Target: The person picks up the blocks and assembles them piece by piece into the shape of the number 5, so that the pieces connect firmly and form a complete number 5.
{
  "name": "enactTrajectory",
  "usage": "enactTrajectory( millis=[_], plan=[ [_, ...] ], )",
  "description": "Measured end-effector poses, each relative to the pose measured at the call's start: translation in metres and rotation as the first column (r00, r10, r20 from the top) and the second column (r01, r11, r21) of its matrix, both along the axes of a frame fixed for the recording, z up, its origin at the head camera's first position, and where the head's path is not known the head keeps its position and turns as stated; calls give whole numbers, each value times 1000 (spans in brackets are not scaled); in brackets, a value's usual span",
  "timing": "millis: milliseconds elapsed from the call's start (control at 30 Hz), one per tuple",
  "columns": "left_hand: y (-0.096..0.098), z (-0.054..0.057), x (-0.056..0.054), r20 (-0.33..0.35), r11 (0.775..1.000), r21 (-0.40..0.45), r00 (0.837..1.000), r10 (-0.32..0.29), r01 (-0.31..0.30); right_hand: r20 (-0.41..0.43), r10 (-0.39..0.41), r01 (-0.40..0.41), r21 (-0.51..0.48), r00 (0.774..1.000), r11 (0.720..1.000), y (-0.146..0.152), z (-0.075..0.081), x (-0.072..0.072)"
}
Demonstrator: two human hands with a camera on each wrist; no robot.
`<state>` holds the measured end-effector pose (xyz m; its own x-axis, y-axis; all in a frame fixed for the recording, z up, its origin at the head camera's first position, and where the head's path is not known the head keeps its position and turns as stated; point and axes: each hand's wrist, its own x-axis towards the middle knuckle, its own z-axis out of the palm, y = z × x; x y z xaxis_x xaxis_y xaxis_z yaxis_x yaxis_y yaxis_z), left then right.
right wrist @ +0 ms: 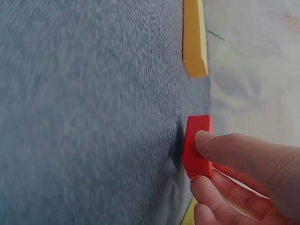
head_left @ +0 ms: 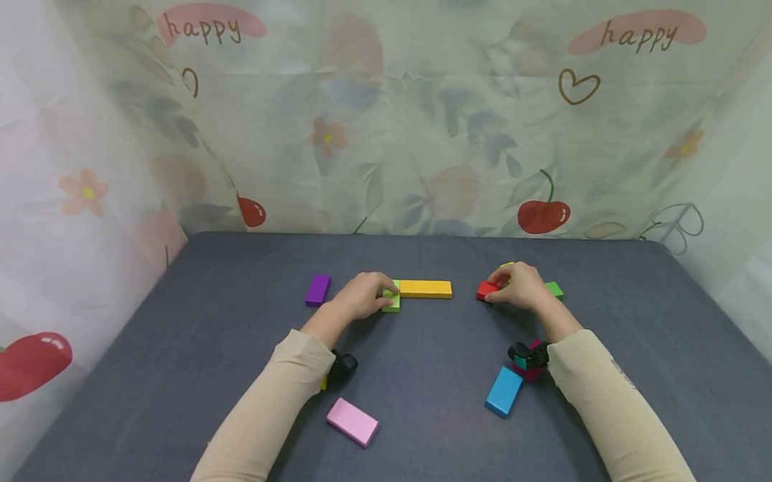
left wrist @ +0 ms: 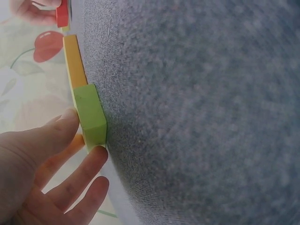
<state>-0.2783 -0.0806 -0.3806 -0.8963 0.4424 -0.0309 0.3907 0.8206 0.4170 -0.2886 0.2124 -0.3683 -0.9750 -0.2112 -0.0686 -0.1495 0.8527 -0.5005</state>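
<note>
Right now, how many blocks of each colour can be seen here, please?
Purple block: 1
Light green block: 1
Orange block: 1
Red block: 1
Yellow blocks: 2
Green block: 1
Blue block: 1
Pink block: 1
Magenta block: 1
Total: 10; I cannot tell whether the teal patch is another block.

On grey table (head_left: 429, 444) — green block (left wrist: 91, 110) abutting yellow block (head_left: 425, 289).
</note>
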Motion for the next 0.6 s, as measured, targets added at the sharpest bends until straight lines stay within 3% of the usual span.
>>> enactTrajectory(
  millis=[600],
  plan=[
    [1,3,1,14,1000,5,1000,8,-8,-5,72,-72,-31,997,997,-24,-8,-7]
  ],
)
